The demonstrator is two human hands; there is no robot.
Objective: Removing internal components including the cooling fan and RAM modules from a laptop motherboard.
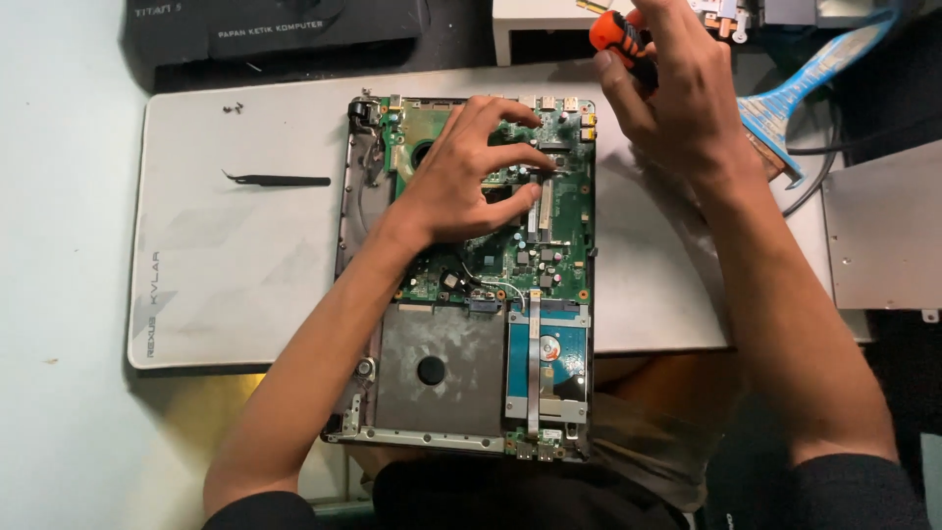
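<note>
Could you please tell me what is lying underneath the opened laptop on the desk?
The opened laptop lies on a pale grey desk mat, which also carries black tweezers. The mat directly beneath it is covered, and the left hand hides part of the green circuit board.

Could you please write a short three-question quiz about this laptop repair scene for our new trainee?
1. True or false: the left hand rests on the green motherboard of the opened laptop.
2. What does the right hand hold? A) black tweezers B) orange-and-black screwdriver C) blue-handled brush
3. Fill in: the black tweezers lie on the grey mat, to the ____ of the laptop in the picture.

Key: 1 true. 2 B, the orange-and-black screwdriver; the blue-handled brush lies beyond the hand. 3 left.
</note>
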